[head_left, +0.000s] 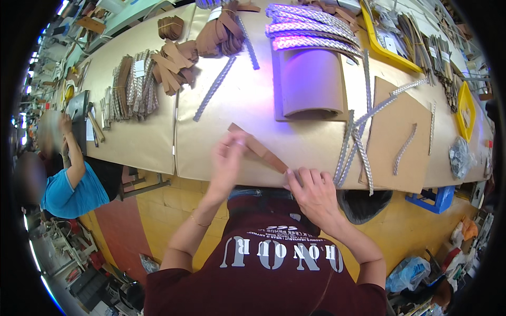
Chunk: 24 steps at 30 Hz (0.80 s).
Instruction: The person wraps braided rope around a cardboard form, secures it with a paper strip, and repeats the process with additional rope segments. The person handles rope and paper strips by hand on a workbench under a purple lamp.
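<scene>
A flat brown strip [262, 151], leather-like in look, slants across the table in front of me. My right hand [316, 197] pinches its lower right end between thumb and fingers, close to the table's front edge. Over the strip's upper left part is my left hand [226, 162], with its fingertips at the strip. Motion smears those fingers, so whether they grip it is unclear. Beyond the strip stands a curved tan block [312, 84], with several silvery braided straps [311, 31] laid over its top.
Loose braided straps [363, 142] lie on a cardboard sheet [403, 110] at right. Bundles of brown strips [219, 34] and braided straps [138, 87] lie at far left. Yellow trays [390, 55] stand at far right. A person in blue [76, 187] works at the left.
</scene>
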Each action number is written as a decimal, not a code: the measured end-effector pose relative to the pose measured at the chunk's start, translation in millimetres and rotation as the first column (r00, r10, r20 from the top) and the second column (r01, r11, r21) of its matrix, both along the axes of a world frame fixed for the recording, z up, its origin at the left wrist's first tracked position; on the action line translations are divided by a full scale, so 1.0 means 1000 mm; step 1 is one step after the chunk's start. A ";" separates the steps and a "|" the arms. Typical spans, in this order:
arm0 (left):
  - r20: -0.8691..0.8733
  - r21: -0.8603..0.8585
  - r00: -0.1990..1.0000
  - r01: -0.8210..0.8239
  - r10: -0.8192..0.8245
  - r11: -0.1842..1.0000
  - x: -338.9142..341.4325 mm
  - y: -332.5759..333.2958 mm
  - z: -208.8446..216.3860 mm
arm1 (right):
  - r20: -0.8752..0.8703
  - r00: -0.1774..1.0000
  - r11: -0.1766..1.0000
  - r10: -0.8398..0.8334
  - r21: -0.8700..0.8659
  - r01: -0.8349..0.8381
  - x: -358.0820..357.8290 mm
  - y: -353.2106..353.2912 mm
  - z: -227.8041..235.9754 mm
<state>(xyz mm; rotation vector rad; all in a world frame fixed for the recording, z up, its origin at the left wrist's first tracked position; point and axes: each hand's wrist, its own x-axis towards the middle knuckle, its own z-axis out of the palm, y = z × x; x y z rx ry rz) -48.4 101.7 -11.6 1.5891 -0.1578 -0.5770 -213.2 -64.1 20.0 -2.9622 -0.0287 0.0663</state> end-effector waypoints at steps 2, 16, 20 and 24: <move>-0.023 -0.121 0.980 -0.201 0.200 0.972 0.040 0.017 0.012 | -0.016 0.999 0.999 0.032 0.020 -0.032 0.005 -0.003 0.002; 0.026 -0.276 0.999 0.036 -0.030 0.960 0.078 -0.015 0.077 | -0.016 0.948 0.613 -0.318 0.760 0.218 0.055 -0.035 0.049; 0.726 0.097 0.647 0.241 -0.234 0.966 0.024 -0.068 0.070 | -0.203 0.911 0.090 -0.360 0.964 0.250 0.068 -0.050 0.063; 0.906 0.046 0.397 0.253 -0.147 0.966 0.009 -0.085 0.061 | -0.265 0.889 0.025 -0.373 0.955 0.295 0.069 -0.060 0.072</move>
